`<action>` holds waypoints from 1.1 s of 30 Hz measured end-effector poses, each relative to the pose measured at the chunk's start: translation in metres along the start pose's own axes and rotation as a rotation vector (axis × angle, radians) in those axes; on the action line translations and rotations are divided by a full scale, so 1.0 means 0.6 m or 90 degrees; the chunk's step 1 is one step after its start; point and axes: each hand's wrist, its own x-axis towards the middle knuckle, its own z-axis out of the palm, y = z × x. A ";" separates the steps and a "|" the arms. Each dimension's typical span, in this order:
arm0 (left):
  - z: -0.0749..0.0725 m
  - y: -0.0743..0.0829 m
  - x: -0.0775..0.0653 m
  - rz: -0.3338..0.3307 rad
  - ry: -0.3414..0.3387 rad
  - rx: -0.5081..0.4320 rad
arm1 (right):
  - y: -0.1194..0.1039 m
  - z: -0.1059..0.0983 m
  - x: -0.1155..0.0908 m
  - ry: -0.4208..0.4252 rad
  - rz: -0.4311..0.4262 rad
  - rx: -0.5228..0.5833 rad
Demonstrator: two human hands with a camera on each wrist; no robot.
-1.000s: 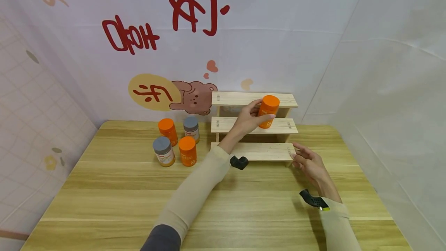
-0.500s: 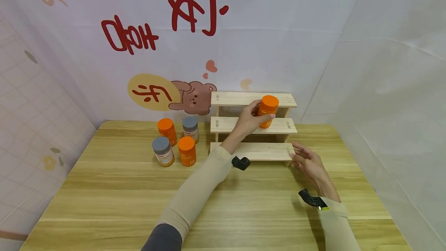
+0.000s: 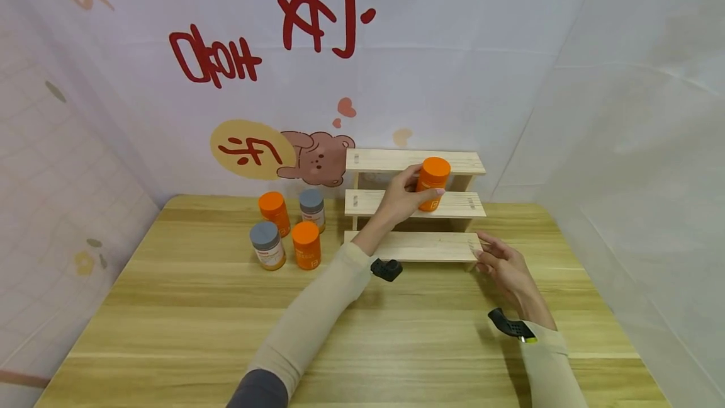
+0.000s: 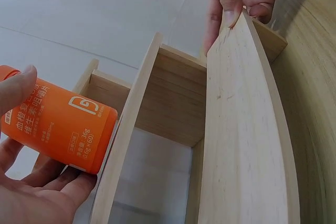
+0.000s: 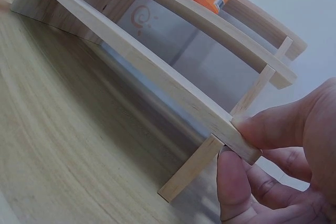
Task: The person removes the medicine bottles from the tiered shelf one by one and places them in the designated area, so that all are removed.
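My left hand (image 3: 401, 199) grips an orange supplement bottle (image 3: 434, 175) at the middle tier of a three-tier wooden shelf (image 3: 419, 244). Thumb and fingers lie on opposite sides of the bottle (image 4: 63, 121) in the left wrist view. Its base is close to the middle board, and whether it touches is hard to tell. At the right end of the lowest board, my right hand (image 3: 505, 267) pinches the wood. The right wrist view has the thumb (image 5: 283, 121) on top of that board (image 5: 152, 66) and a fingertip beneath it.
Left of the shelf, two orange-lidded bottles (image 3: 306, 247) and two grey-lidded bottles (image 3: 267, 247) stand in a cluster on the wooden table (image 3: 198, 326). A printed wall sheet (image 3: 453, 68) rises behind the shelf, with side sheets at left and right.
The orange bottle in my left hand has shifted slightly left and down along the middle tier. My right hand keeps its hold on the lowest board.
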 end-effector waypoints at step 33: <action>-0.076 0.009 -0.097 0.008 0.001 -0.041 | 0.001 -0.004 0.001 -0.014 0.003 -0.002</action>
